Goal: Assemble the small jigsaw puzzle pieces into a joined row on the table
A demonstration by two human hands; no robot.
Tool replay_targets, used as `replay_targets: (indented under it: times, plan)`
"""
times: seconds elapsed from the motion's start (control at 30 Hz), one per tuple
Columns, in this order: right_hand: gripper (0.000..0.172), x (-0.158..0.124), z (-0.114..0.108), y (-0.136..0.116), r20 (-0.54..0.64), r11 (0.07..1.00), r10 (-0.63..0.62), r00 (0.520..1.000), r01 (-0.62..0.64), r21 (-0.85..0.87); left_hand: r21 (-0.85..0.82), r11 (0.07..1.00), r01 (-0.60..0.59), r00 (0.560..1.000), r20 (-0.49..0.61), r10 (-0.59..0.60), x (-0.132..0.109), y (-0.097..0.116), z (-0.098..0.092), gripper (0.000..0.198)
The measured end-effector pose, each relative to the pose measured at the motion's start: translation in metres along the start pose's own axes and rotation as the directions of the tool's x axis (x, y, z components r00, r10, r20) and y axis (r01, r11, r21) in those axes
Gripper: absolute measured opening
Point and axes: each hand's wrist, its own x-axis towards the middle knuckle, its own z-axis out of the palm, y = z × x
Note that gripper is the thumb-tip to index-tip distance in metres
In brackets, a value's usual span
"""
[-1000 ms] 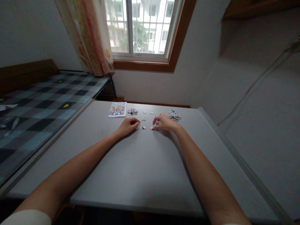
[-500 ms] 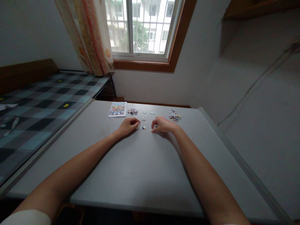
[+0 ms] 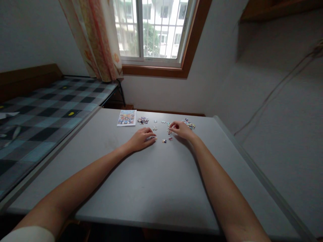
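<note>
My left hand [image 3: 141, 138] rests low over the table, its thumb and fingertips closing on a small jigsaw piece [image 3: 155, 138]. My right hand [image 3: 182, 129] is curled just above a short column of joined jigsaw pieces [image 3: 169, 132], thumb and forefinger pinched together. Whether anything is between them cannot be made out. A loose piece with yellow and dark parts [image 3: 164, 141] lies between the hands, near a reddish piece [image 3: 170, 138]. Farther back are a pale piece [image 3: 154, 128], a small white one [image 3: 155, 121] and a light-blue strip [image 3: 163, 122].
A printed picture sheet [image 3: 127, 118] lies at the table's far left. Beside it is a heap of pieces [image 3: 143, 120]; another heap [image 3: 189, 124] sits behind my right hand. The grey table [image 3: 141, 188] stands between a checked bed [image 3: 50, 111] and the right wall.
My right hand has let go of the yellow-and-dark piece and moved back and right. My left hand has moved right onto the piece beside it, its fingers now lower.
</note>
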Motion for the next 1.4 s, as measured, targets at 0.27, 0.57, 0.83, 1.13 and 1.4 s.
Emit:
replay_targets:
  times: [0.27,0.57,0.83,1.13,1.4]
  plan:
    - [0.022,-0.004,0.022,0.023,-0.36,0.999,0.024,0.933,-0.012,0.036,0.027,1.0,-0.007,1.0,0.016,0.006,0.0,-0.001,0.001,0.03]
    - [0.037,-0.004,0.03,0.029,-0.342,0.982,-0.05,0.938,-0.016,-0.187,0.018,1.0,0.004,1.0,0.03,-0.004,0.0,0.0,-0.001,0.032]
    - [0.041,-0.008,0.029,0.021,-0.206,0.922,-0.05,0.977,-0.034,-0.386,0.014,1.0,0.025,0.999,0.034,-0.025,0.001,0.0,0.001,0.031]
    - [0.043,-0.009,0.03,0.02,-0.181,0.899,-0.032,0.983,-0.05,-0.435,0.029,0.999,0.026,0.999,0.043,-0.027,0.001,0.0,-0.001,0.029]
    - [0.041,-0.01,0.029,0.018,-0.192,0.913,-0.035,0.981,-0.046,-0.405,0.032,0.999,0.025,0.999,0.034,-0.026,0.0,-0.002,0.001,0.03]
